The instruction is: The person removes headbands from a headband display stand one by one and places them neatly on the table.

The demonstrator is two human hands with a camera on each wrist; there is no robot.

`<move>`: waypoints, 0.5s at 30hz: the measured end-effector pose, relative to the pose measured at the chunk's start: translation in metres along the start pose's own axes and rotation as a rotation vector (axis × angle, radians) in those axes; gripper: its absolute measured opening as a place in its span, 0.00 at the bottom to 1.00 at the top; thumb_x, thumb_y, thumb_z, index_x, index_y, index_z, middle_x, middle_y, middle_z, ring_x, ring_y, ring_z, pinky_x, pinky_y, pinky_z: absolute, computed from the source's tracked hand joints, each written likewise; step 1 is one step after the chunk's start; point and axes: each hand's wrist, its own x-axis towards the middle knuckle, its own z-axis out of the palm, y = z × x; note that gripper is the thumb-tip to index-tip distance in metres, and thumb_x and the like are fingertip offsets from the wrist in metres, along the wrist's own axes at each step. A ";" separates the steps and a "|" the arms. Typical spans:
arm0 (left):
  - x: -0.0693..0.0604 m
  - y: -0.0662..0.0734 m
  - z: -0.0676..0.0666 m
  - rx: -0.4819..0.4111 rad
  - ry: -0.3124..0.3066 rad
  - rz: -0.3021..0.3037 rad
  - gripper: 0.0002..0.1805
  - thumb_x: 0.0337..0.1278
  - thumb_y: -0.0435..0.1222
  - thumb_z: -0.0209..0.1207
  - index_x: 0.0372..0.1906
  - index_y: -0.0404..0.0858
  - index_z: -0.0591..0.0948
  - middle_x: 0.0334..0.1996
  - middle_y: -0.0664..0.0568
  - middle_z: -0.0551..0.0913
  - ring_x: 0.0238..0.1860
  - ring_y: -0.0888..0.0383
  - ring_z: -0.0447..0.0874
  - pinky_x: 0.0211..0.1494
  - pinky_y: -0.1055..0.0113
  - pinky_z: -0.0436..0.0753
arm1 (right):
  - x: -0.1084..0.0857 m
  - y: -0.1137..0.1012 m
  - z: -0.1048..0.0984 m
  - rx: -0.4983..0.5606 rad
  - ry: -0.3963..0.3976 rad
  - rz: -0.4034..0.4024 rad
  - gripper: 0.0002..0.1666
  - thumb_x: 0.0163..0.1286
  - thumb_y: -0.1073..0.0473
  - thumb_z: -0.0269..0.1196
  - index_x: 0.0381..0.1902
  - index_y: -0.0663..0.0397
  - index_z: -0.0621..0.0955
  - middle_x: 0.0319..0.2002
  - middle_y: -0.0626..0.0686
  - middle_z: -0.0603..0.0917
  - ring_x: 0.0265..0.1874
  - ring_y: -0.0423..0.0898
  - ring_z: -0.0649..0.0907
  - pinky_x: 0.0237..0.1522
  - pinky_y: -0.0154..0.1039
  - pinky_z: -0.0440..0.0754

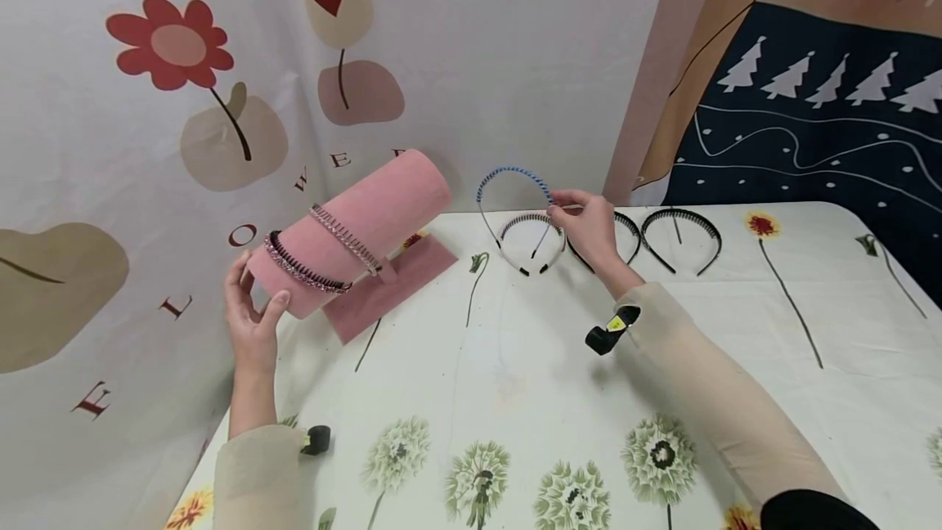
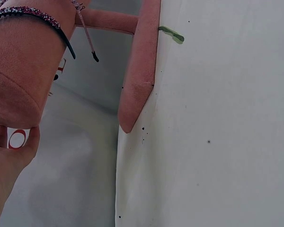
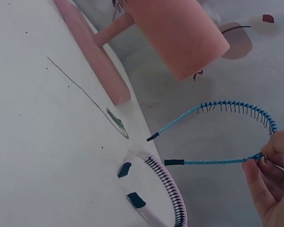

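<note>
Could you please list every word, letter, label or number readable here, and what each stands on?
"F L O W E": spaced letters on the wall cloth.
A sixth letter, also on the cloth: mostly hidden behind the pink roll, unreadable.
Yellow tags on the black wrist devices: any print is too small to read.

the blue toothed headband [image 1: 513,169] is held arch-up near the pink cylindrical stand [image 1: 393,203]
</note>
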 end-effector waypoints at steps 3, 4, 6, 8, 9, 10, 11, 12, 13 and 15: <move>0.000 0.000 0.000 0.003 -0.001 -0.001 0.38 0.53 0.23 0.59 0.72 0.41 0.67 0.69 0.52 0.71 0.71 0.54 0.62 0.58 0.75 0.77 | 0.000 0.001 -0.003 0.003 -0.004 0.006 0.18 0.68 0.62 0.63 0.55 0.59 0.84 0.50 0.59 0.87 0.41 0.45 0.88 0.34 0.21 0.80; 0.000 0.000 0.000 0.002 -0.003 -0.001 0.38 0.53 0.23 0.59 0.72 0.40 0.66 0.69 0.52 0.70 0.71 0.53 0.61 0.58 0.75 0.76 | 0.000 0.001 -0.004 0.007 -0.006 0.012 0.18 0.68 0.62 0.63 0.55 0.59 0.84 0.50 0.59 0.87 0.40 0.43 0.88 0.34 0.21 0.80; 0.000 0.000 0.000 0.009 -0.005 0.000 0.38 0.53 0.24 0.59 0.72 0.41 0.66 0.69 0.52 0.70 0.71 0.53 0.61 0.57 0.74 0.76 | 0.000 0.002 -0.006 0.010 -0.009 0.022 0.19 0.68 0.62 0.63 0.56 0.59 0.84 0.50 0.59 0.87 0.38 0.40 0.88 0.35 0.22 0.81; 0.000 0.000 -0.001 0.013 -0.006 -0.001 0.38 0.53 0.24 0.59 0.72 0.41 0.66 0.69 0.52 0.70 0.71 0.53 0.61 0.58 0.73 0.75 | 0.000 0.002 -0.008 0.008 -0.010 0.028 0.19 0.69 0.62 0.62 0.56 0.59 0.83 0.51 0.60 0.87 0.37 0.38 0.87 0.36 0.23 0.82; 0.000 0.000 -0.001 0.016 -0.006 -0.001 0.38 0.53 0.24 0.59 0.72 0.41 0.66 0.69 0.52 0.70 0.72 0.53 0.61 0.58 0.73 0.75 | 0.000 0.002 -0.009 0.003 -0.008 0.031 0.19 0.69 0.62 0.62 0.57 0.58 0.83 0.51 0.59 0.87 0.36 0.37 0.87 0.36 0.23 0.82; 0.000 0.000 -0.001 0.018 -0.007 -0.001 0.38 0.53 0.24 0.59 0.72 0.41 0.66 0.69 0.52 0.70 0.72 0.53 0.60 0.58 0.72 0.75 | 0.000 0.003 -0.010 -0.007 -0.006 0.032 0.19 0.69 0.62 0.62 0.57 0.58 0.83 0.50 0.59 0.87 0.35 0.36 0.87 0.36 0.23 0.82; 0.000 0.000 -0.001 0.021 -0.006 -0.002 0.38 0.53 0.24 0.59 0.72 0.41 0.66 0.69 0.52 0.70 0.72 0.53 0.60 0.58 0.72 0.75 | 0.000 0.003 -0.011 -0.012 -0.003 0.032 0.19 0.69 0.62 0.62 0.57 0.58 0.83 0.50 0.59 0.87 0.34 0.34 0.86 0.36 0.23 0.81; 0.000 0.000 -0.001 0.023 -0.006 -0.004 0.38 0.53 0.24 0.59 0.73 0.41 0.66 0.69 0.52 0.70 0.72 0.53 0.60 0.58 0.72 0.75 | -0.001 0.003 -0.012 -0.015 -0.001 0.033 0.19 0.69 0.61 0.62 0.57 0.57 0.83 0.50 0.59 0.87 0.34 0.33 0.86 0.35 0.23 0.81; 0.000 0.000 -0.002 0.024 -0.006 -0.005 0.38 0.53 0.24 0.59 0.73 0.41 0.66 0.69 0.52 0.70 0.72 0.53 0.60 0.58 0.71 0.75 | -0.001 0.003 -0.012 -0.020 0.002 0.032 0.19 0.69 0.61 0.62 0.57 0.57 0.83 0.50 0.60 0.87 0.34 0.32 0.85 0.35 0.23 0.81; 0.000 0.000 -0.002 0.032 -0.005 -0.009 0.38 0.53 0.25 0.59 0.72 0.41 0.66 0.69 0.53 0.70 0.72 0.54 0.60 0.59 0.70 0.74 | -0.002 0.004 -0.014 -0.027 0.006 0.033 0.19 0.69 0.61 0.62 0.57 0.57 0.84 0.50 0.59 0.88 0.34 0.33 0.85 0.34 0.22 0.79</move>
